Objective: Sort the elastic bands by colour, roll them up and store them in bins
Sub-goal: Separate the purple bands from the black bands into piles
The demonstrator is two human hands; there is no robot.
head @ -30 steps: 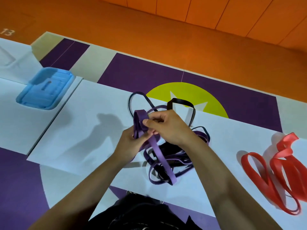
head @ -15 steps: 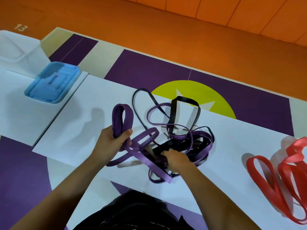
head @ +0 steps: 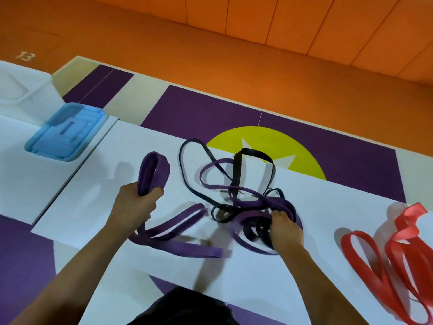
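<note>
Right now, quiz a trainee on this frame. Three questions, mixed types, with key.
1. True or false: the left hand grips a purple band whose loop stands up above the fist.
2. The right hand has its fingers in: A) the tangle of purple and black bands; B) the blue lid; C) the white bin.
3. What colour are the bands lying apart to the right of the pile, touched by neither hand?

Key: 1 true; 2 A; 3 red.
</note>
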